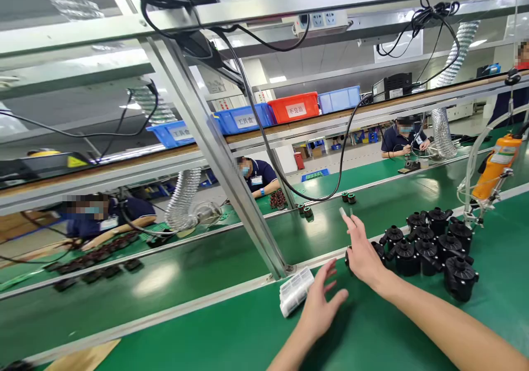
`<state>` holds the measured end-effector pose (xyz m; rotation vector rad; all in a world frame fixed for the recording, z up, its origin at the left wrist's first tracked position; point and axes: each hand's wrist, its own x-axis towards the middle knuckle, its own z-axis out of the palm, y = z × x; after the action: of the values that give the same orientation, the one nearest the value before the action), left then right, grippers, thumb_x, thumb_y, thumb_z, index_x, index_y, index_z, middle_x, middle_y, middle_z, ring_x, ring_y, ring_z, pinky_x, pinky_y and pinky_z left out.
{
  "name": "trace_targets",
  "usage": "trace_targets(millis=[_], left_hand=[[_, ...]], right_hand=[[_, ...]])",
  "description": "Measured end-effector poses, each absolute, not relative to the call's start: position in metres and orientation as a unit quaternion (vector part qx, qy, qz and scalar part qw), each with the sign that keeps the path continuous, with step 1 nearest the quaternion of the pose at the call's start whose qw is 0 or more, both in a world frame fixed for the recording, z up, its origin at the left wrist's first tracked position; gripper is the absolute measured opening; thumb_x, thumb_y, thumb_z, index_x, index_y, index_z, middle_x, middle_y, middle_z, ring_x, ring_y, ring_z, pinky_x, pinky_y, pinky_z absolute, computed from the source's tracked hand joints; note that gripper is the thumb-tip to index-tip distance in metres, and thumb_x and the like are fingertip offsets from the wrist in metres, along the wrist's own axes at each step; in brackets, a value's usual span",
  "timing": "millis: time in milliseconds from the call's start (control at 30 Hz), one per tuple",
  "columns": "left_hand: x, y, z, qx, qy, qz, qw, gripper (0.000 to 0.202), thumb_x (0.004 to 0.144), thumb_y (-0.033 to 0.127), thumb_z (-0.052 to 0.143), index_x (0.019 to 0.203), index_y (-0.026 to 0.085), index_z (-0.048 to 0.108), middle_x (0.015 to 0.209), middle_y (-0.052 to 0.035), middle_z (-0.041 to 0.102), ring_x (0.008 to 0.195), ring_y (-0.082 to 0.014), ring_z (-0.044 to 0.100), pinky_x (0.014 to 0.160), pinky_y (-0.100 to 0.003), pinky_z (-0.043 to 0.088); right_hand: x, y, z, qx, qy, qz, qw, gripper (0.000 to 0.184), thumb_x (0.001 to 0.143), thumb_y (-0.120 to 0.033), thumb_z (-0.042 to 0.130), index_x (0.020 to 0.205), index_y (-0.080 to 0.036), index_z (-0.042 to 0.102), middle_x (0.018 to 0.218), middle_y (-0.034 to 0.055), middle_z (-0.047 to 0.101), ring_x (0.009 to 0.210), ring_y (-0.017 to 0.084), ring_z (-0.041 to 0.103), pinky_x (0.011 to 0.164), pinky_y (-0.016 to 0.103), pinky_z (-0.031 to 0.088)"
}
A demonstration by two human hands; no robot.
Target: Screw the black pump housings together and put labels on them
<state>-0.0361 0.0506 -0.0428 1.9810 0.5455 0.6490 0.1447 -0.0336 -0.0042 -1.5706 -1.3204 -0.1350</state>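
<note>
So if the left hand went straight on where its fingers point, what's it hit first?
Looks like the pale rail just ahead; the left hand might pass over it, since its height is unclear.

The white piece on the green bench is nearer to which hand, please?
Left: the left hand is beside the white piece; the right hand is farther right, by the black housings.

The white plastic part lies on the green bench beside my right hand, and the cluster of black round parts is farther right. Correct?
Not quite: in the head view, the white plastic part lies on the green bench beside your left hand, not your right hand. The cluster of black round parts is farther right.
</note>
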Motion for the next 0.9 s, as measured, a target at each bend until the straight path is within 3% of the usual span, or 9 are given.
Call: trace_targets(millis=[100,267,367,467,633,767,900], left_hand=[[-0.026,0.02,-0.067,0.737,0.138,0.246,0.614,0.095,0.085,0.042,0.085,0.164,0.032,0.033,0.172,-0.013,0.035,0.159,-0.035,0.033,0.13,-0.05,0.033],[-0.029,0.003,-0.069,0.624,0.114,0.174,0.754,0.101,0.079,0.047,0.091,0.163,0.037,0.035,0.166,-0.0111,0.045,0.151,-0.0374,0.045,0.122,-0.05,0.043],[-0.032,0.006,-0.062,0.529,0.144,0.128,0.827,0.091,0.081,0.054,0.088,0.158,0.041,0.04,0.153,-0.0087,0.06,0.146,-0.0347,0.053,0.119,-0.049,0.044],[-0.031,0.011,-0.058,0.465,0.137,0.103,0.869,0.084,0.082,0.055,0.087,0.154,0.041,0.046,0.142,-0.0057,0.069,0.136,-0.0331,0.062,0.115,-0.049,0.046],[-0.029,0.014,-0.06,0.417,0.137,0.105,0.892,0.067,0.089,0.045,0.082,0.149,0.04,0.054,0.144,-0.0041,0.067,0.132,-0.0307,0.063,0.112,-0.047,0.046],[-0.029,0.013,-0.06,0.379,0.125,0.102,0.911,0.056,0.095,0.034,0.078,0.147,0.038,0.057,0.141,-0.005,0.068,0.128,-0.0287,0.065,0.112,-0.045,0.044],[-0.029,0.012,-0.056,0.378,0.117,0.102,0.913,0.054,0.096,0.034,0.076,0.146,0.038,0.057,0.141,-0.0062,0.068,0.126,-0.0303,0.066,0.106,-0.045,0.047]], right_hand=[[0.126,-0.064,-0.001,-0.608,-0.569,-0.004,0.554,0.099,0.082,0.003,0.044,0.169,-0.037,0.016,0.169,0.0153,0.02,0.131,0.024,0.059,0.103,0.044,0.061],[0.119,-0.104,-0.006,-0.543,-0.528,0.111,0.644,0.077,0.093,-0.017,0.062,0.161,-0.035,0.031,0.161,0.0121,0.036,0.134,0.024,0.054,0.099,0.037,0.064],[0.13,-0.118,-0.012,-0.545,-0.471,0.148,0.678,0.056,0.101,-0.03,0.061,0.152,-0.029,0.038,0.13,0.0112,0.058,0.111,0.021,0.063,0.078,0.029,0.063],[0.135,-0.124,-0.017,-0.525,-0.467,0.268,0.659,0.054,0.104,-0.037,0.057,0.151,-0.028,0.034,0.098,0.0036,0.06,0.081,0.016,0.06,0.059,0.024,0.05],[0.129,-0.125,-0.018,-0.548,-0.488,0.345,0.585,0.06,0.101,-0.032,0.06,0.153,-0.026,0.032,0.097,0.0016,0.06,0.08,0.014,0.055,0.062,0.024,0.042],[0.127,-0.126,-0.02,-0.57,-0.481,0.359,0.561,0.06,0.099,-0.026,0.06,0.153,-0.025,0.033,0.096,0.0001,0.061,0.077,0.013,0.054,0.067,0.027,0.043],[0.127,-0.125,-0.024,-0.577,-0.481,0.353,0.558,0.06,0.099,-0.025,0.059,0.153,-0.026,0.033,0.093,-0.0017,0.062,0.074,0.013,0.054,0.068,0.026,0.043]])
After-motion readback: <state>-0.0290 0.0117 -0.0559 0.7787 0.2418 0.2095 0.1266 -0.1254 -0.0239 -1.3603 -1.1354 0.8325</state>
